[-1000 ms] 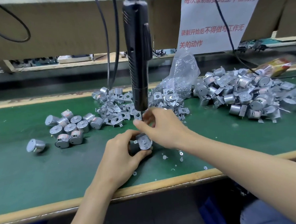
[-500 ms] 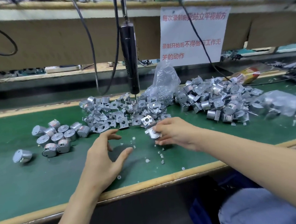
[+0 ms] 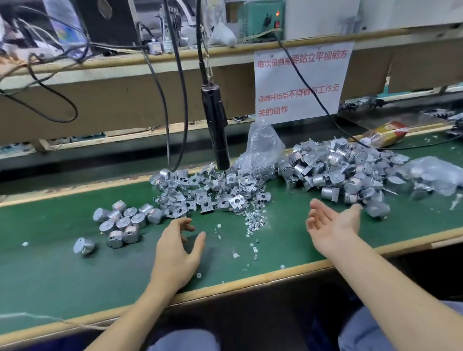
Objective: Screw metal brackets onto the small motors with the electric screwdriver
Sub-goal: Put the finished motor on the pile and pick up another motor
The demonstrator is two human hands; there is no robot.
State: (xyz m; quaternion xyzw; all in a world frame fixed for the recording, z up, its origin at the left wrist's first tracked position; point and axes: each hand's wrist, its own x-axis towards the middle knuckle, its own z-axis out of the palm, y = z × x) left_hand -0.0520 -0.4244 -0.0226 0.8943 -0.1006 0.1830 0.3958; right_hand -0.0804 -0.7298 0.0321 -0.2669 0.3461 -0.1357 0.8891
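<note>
Head view: hovering low over the green worktop (image 3: 42, 279), below and just left of the hanging black cylindrical electric screwdriver (image 3: 217, 127), with the left hand (image 3: 175, 250), fingers loosely spread, holding nothing. Holding the right hand (image 3: 335, 223) palm up, below and right of the screwdriver, fingers relaxed and empty too. Probably sitting between units: next needing one of the bare silver cylindrical motors (image 3: 125, 221) clustered well left of the screwdriver and one of the folded metal brackets (image 3: 199, 195) heaped beneath its tip.

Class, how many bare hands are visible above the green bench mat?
2. The left hand is near the pile of silver metal brackets; the right hand, palm up, is beside the heap of small silver motors.
</note>
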